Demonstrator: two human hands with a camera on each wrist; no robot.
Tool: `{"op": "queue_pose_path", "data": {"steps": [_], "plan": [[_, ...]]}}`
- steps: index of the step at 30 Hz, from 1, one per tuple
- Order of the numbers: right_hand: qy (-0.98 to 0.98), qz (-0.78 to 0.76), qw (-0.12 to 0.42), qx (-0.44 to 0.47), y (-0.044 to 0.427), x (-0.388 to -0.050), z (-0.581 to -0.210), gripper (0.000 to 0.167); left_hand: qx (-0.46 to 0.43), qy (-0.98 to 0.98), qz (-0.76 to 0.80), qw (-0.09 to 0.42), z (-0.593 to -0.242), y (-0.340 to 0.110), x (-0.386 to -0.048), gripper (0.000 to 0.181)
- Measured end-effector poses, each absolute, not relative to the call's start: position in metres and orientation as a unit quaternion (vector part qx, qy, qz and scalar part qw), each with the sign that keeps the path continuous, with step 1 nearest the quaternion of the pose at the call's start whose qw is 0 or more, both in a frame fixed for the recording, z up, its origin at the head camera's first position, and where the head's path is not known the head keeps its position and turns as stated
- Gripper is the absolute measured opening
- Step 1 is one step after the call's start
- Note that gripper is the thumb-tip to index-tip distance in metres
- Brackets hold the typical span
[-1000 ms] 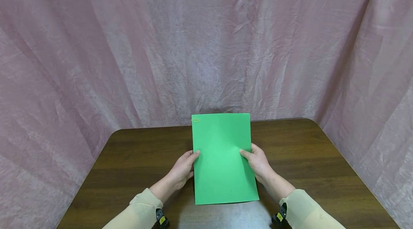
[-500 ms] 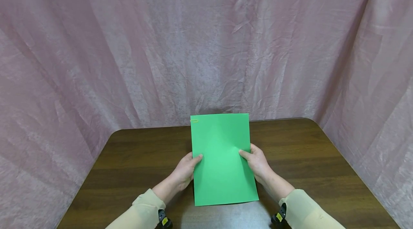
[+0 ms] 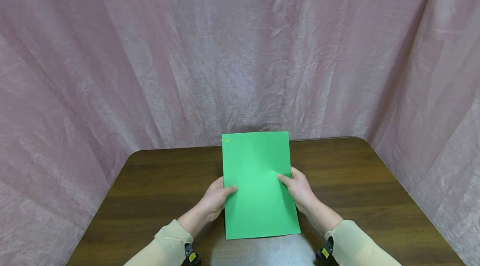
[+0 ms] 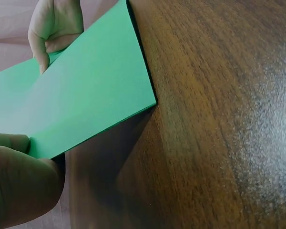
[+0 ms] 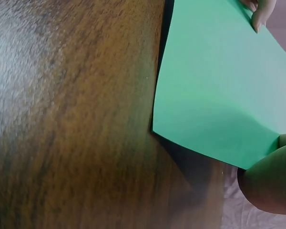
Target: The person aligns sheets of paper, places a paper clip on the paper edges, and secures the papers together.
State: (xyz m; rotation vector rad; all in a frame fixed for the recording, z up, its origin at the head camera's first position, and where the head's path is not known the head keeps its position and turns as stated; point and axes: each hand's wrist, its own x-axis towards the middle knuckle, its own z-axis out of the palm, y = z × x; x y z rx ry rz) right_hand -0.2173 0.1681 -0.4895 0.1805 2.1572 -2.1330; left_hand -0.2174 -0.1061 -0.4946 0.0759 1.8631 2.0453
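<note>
A green sheet of paper (image 3: 258, 207), perhaps more than one layer, is held by both hands over the middle of the table, its far end tilted up. A yellow paper clip (image 3: 226, 140) sits at its far left corner. My left hand (image 3: 213, 200) grips the left edge, thumb lying on top and fingers beneath. On the right edge, my right hand (image 3: 301, 189) pinches with the thumb on top; its other fingers are mostly hidden behind the paper. In the left wrist view the near edge of the paper (image 4: 100, 90) is close to the wood.
The brown wooden table (image 3: 161, 182) has rounded far corners and a bright glare near its front. A pink velvet curtain (image 3: 240, 49) hangs behind it and along the sides. Each wrist wears a black strap.
My left hand has shifted slightly right and nearer, and its thumb has slid inward and down the paper. The paper moved slightly left. My right hand stays almost still.
</note>
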Motion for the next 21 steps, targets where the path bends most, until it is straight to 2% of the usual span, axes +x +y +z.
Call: {"op": "queue_pose_path", "data": {"steps": [21], "plan": [[0.724,-0.685,0.077,0.024,0.181,-0.211,-0.482,0.038,0.019,0.661,0.733,0.162,-0.495,-0.112,-0.215,0.051]]}}
